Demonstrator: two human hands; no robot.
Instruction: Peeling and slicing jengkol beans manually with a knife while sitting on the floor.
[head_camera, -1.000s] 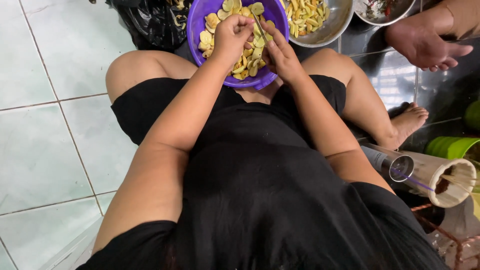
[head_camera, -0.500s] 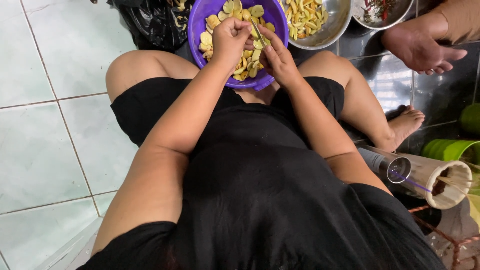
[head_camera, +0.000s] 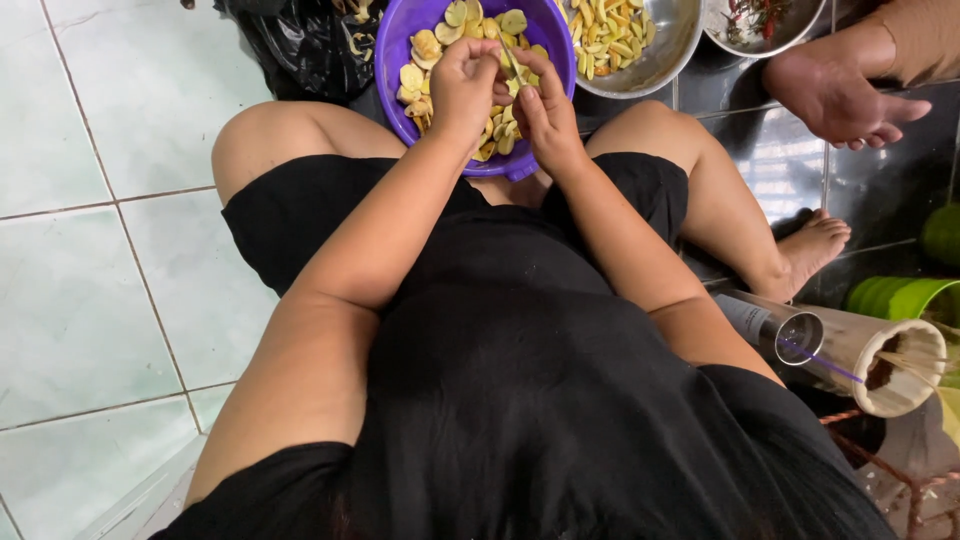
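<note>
Round purple plastic bowl (head_camera: 400, 40) heaped with cut pieces; left hand (head_camera: 462, 85) pinches one, right hand (head_camera: 545, 105) likewise; steel bowl (head_camera: 665, 55) far right also full.

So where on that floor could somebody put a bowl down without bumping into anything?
The pale green tiled floor left of the person's bent knee lies bare. Ahead is crowded: the purple plastic bowl under both hands, the black plastic bag, a steel bowl of yellow slices, and another person's hand.
</note>
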